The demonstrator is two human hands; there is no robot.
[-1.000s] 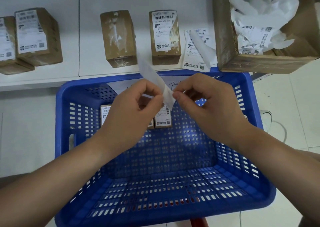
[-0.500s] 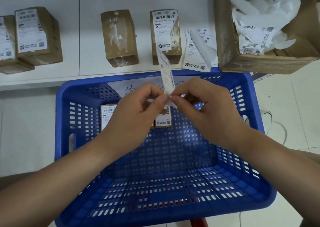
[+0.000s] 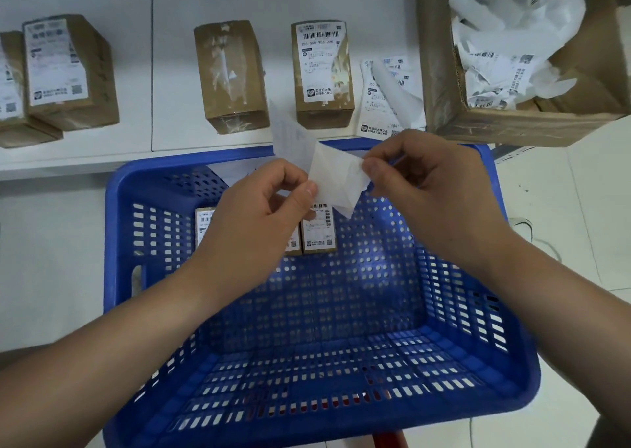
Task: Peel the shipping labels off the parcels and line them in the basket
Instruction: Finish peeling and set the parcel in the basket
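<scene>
- Here, in the head view, both hands work over the far end of the basket (image 3: 116, 229): the left hand (image 3: 252, 219) pinches one edge of a white label (image 3: 327, 178) between thumb and forefinger, and the right hand (image 3: 426, 188) pinches the opposite edge, the paper pulled between them.
- The label hangs in the air just above the basket's far rim, creased, one flap sticking up toward the counter (image 3: 170, 55).
- Risk, as I judge it: the label looks to be splitting into two layers, so a sideways tug could tear it, or a sticky face could fold onto itself or cling to a fingertip.
- Both forearms come in from the near corners, wrists raised, remaining fingers curled loosely under.
- Two labelled parcels (image 3: 319, 227) stand side by side at the basket's far wall, partly hidden by the left hand.
- On the counter: a bare parcel (image 3: 232, 75), a labelled one (image 3: 322, 72), loose labels (image 3: 389, 96) at its near edge, and a carton (image 3: 440, 72) of paper scraps at the right.
</scene>
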